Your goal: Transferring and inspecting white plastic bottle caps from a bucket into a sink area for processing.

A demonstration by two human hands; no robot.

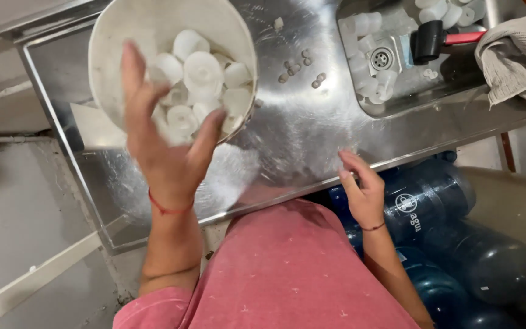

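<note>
Reaching into the white bucket (pixel 117 42) of white plastic caps (pixel 202 70), the left hand (pixel 159 140) is spreading its grip wide, empty. The right hand (pixel 363 192) is resting loosely curled, holding nothing, on the steel surface's (pixel 299 128) front edge, above blue water jugs (pixel 433 201).

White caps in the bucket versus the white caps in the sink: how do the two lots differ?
The caps in the bucket are heaped together inside a white bucket, under the left hand; the caps in the sink lie scattered around the drain. The bucket caps have nothing lying among them; the sink caps share the basin with a black mallet. Both lots are white and look like the same kind.
</note>
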